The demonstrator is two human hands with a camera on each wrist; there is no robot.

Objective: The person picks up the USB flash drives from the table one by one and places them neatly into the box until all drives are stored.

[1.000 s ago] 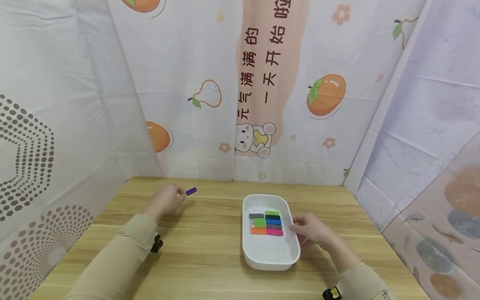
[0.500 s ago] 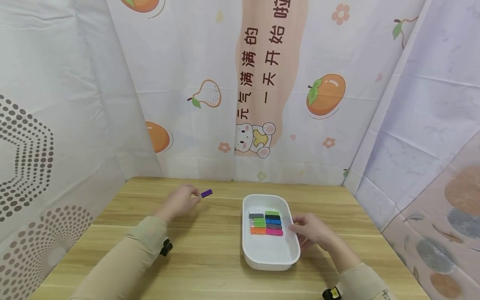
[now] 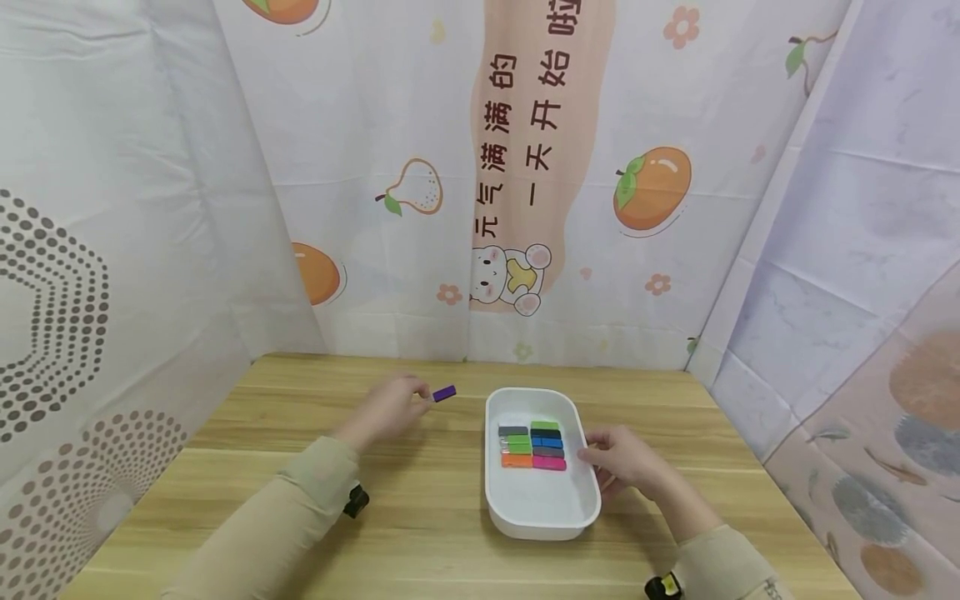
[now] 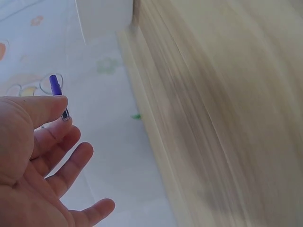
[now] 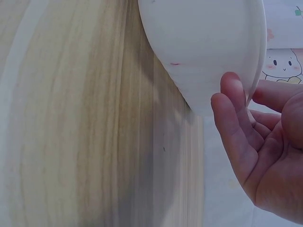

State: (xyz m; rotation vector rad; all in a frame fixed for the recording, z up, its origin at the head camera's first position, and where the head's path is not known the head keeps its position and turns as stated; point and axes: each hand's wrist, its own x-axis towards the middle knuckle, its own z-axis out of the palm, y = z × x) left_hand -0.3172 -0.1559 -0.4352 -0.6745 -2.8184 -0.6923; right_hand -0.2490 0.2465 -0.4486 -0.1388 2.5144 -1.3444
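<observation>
My left hand (image 3: 392, 406) is above the table, left of a white plastic tray. Between thumb and fingertip it pinches a small purple stick (image 4: 55, 85) with a shiny, clear-looking end; its exact kind cannot be told. The other fingers of that hand are spread. My right hand (image 3: 621, 461) grips the right rim of the white tray (image 3: 542, 508), the thumb over the edge and fingers against the outer wall. Inside the tray lie two columns of small coloured sticks (image 3: 547, 452), in grey, green, black, blue, orange and pink.
The tray stands on a wood-grain table (image 3: 420, 533). A white printed curtain (image 3: 375, 275) hangs behind the table's back edge, with more cloth at both sides. Black wrist straps (image 3: 356, 502) show below the sleeves.
My left hand has moved right toward the tray, carrying the purple stick. The right hand and the tray have stayed in place.
</observation>
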